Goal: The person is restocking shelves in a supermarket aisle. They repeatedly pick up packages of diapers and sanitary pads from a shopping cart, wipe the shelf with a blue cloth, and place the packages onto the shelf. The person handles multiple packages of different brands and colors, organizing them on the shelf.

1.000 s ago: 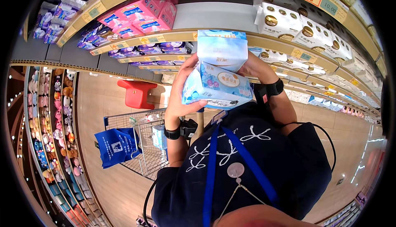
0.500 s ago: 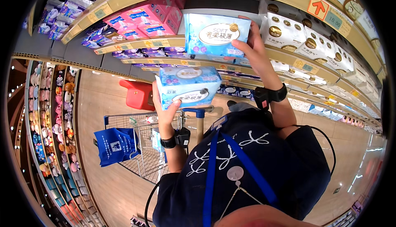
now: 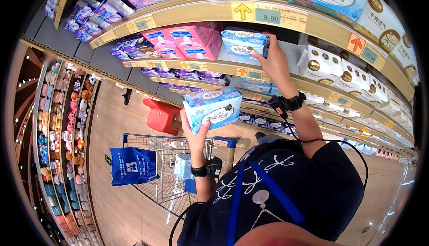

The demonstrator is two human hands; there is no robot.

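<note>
The shelf unit (image 3: 313,22) fills the upper part of the view, and its yellow front edges with price tags curve from the upper left to the right. Below the shelf unit there is a wide wooden floor (image 3: 116,112) with open room, and a red stool (image 3: 161,115) stands there near the lowest shelves. Further below the shelf unit stands a wire shopping cart (image 3: 170,174) with a blue bag (image 3: 132,165) hanging on its left side. The left hand (image 3: 195,132) is between the cart and the shelf unit, and it grasps a light blue pack (image 3: 212,108) from under, clear of the shelf edges. The right hand (image 3: 272,60) reaches up to the middle shelf, and its fingers press on a second blue pack (image 3: 245,42), which sits on the shelf just beside the pink packs (image 3: 183,40)
</note>
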